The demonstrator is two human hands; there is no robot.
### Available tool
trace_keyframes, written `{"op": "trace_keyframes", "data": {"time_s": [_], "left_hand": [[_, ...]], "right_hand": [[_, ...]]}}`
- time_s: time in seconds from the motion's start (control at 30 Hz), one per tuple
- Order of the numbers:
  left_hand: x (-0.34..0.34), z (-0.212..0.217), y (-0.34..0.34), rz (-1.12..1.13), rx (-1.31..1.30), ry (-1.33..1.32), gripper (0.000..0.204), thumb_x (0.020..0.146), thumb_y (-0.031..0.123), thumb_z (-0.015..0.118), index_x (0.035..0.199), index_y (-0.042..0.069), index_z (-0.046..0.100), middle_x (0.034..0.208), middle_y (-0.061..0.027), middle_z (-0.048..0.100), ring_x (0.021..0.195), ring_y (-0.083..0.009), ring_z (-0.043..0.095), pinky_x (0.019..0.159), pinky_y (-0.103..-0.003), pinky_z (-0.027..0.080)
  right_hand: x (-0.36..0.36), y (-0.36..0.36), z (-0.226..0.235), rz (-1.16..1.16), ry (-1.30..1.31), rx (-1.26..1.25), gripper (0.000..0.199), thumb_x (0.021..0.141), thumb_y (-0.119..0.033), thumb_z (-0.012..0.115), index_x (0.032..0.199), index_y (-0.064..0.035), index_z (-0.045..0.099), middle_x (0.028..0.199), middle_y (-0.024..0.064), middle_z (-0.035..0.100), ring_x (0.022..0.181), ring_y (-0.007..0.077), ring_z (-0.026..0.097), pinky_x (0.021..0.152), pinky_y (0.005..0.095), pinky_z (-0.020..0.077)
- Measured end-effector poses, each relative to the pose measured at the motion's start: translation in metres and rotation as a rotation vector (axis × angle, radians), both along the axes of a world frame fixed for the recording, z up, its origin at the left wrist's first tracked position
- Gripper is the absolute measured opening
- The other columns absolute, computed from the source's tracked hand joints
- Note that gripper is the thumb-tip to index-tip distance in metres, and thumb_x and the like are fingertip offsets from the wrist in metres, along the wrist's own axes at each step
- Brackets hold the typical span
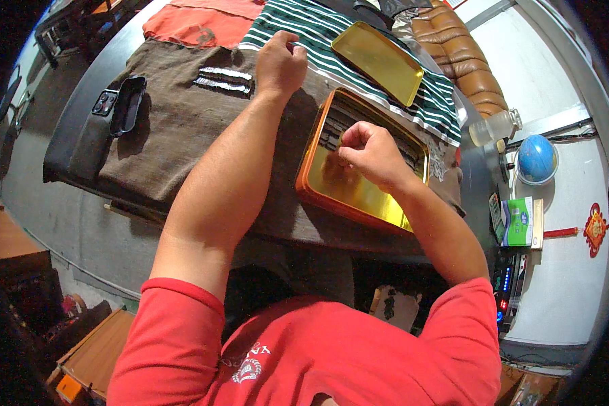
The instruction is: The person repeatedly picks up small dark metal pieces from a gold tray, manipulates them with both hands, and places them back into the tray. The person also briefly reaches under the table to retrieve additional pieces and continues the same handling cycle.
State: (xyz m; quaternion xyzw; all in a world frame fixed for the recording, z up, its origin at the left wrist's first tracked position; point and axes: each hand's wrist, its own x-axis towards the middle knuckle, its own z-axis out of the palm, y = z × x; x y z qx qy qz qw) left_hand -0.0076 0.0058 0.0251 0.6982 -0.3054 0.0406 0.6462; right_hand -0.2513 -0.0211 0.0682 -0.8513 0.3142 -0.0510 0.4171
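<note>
My left hand (282, 64) is over the far part of the brown cloth, beside the green striped cloth (304, 27). Its fingers are curled closed, and whatever they hold is hidden. My right hand (374, 155) reaches into an orange-rimmed tin (306, 181) with a shiny gold inside. Its thumb and index finger are pinched together; anything between them is too small to name. Rows of small dark and grey pieces (348, 111) line the far side of the tin. Two short white-and-dark rows of similar small pieces (223, 79) lie on the brown cloth (162, 128), left of my left hand.
A gold lid (379, 61) lies on the striped cloth. A phone (104, 103) and an open black case (128, 105) sit at the left. An orange cloth (196, 24) covers the far left. To the right are a glass jar (494, 128), a globe (536, 159) and a tissue pack (516, 222).
</note>
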Motion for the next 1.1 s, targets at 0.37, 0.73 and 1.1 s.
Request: {"op": "trace_keyframes", "data": {"time_s": [0.37,0.73,1.1], "left_hand": [[0.0,-0.002,-0.001,0.018,-0.009,-0.021,0.025,0.084,0.018,0.063,0.104,0.003,0.07,0.093,-0.0161,0.073,0.088,-0.0314,0.071,0.082,-0.04,0.055],[-0.001,-0.001,0.0,-0.005,0.032,0.002,0.025,0.086,0.018,0.062,0.105,0.003,0.07,0.095,-0.0166,0.073,0.091,-0.0319,0.071,0.083,-0.04,0.055],[0.0,-0.004,-0.001,0.007,0.046,-0.029,0.025,0.086,0.019,0.063,0.105,0.004,0.07,0.096,-0.0156,0.073,0.091,-0.0315,0.071,0.084,-0.04,0.055]], "right_hand": [[0.018,-0.002,-0.02,-0.156,0.021,-0.097,0.025,0.092,-0.019,0.074,0.082,-0.0071,0.054,0.068,0.0039,0.064,0.056,0.0138,0.063,0.044,0.0276,0.0476],[0.018,0.006,-0.007,-0.261,-0.06,0.189,0.009,0.097,-0.01,0.062,0.099,-0.0033,0.056,0.077,0.006,0.063,0.058,0.0139,0.062,0.048,0.0277,0.0494],[0.011,0.008,0.0,0.04,-0.004,-0.225,0.064,0.079,-0.011,0.079,0.136,-0.0007,0.052,0.079,0.0051,0.065,0.067,0.0121,0.06,0.061,0.0275,0.0495]]}}
